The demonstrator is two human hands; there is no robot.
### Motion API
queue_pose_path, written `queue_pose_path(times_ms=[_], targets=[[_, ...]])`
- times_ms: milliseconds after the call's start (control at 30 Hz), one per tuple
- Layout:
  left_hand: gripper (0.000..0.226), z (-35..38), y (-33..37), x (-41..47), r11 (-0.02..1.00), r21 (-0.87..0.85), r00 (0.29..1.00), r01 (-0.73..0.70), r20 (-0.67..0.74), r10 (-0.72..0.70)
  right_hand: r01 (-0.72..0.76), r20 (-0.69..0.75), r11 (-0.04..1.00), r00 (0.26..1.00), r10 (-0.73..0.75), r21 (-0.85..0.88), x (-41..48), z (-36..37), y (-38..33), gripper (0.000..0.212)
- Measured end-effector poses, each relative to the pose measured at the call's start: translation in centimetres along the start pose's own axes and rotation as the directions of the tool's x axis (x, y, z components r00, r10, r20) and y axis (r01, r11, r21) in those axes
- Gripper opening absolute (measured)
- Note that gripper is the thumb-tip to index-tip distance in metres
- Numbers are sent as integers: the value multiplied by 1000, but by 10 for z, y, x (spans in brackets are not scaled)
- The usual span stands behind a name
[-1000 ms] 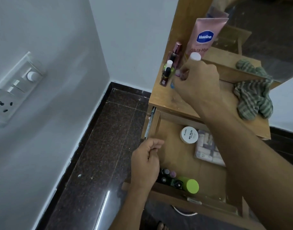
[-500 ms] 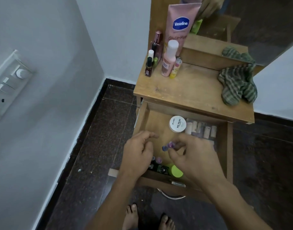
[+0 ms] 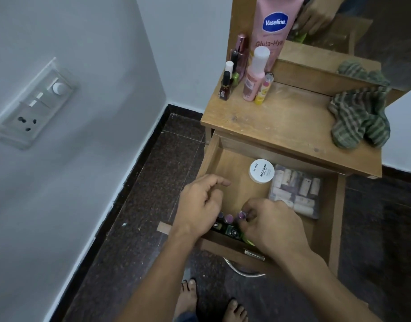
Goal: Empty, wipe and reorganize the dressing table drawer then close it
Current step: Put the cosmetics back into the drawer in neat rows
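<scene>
My right hand pinches a small purple-capped bottle by the row of little bottles at the open drawer's front. My left hand hovers beside it, fingers loosely curled, holding nothing. Further in lie a white jar and a clear pouch. Beyond, a green cloth sits on the counter.

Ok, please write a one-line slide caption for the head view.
Right hand pinches a purple-capped bottle in the open drawer; left hand hovers beside it, fingers loosely curled.

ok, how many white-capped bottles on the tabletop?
2. The pink bottle stands before the Vaseline tube; a small bottle stands left of it, just behind the dark nail polish, body mostly hidden. More may hide behind the cluster.
</scene>
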State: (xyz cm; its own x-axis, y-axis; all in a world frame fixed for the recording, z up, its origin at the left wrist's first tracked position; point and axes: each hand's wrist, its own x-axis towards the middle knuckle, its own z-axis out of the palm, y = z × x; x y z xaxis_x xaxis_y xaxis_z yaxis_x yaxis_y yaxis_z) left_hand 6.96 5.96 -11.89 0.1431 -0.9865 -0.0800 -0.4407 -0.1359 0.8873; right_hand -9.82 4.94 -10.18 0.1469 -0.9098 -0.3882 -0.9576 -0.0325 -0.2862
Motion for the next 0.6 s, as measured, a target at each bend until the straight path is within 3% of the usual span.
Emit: queue_pose_path(times_ms=[200,467,600], targets=[[38,-1,3,0,1000,10,1000,-4,-4,4,43,38,999,998,-42,-13,3,-6,-3,13],[41,0,-3,1,999,34,1000,-27,10,26,28,73,997,997,-33,65,-1,-18,2,29],[43,1,-6,3,999,42,1000,-19,18,18,31,-48,978,999,-21,208,6,-41,0,22]])
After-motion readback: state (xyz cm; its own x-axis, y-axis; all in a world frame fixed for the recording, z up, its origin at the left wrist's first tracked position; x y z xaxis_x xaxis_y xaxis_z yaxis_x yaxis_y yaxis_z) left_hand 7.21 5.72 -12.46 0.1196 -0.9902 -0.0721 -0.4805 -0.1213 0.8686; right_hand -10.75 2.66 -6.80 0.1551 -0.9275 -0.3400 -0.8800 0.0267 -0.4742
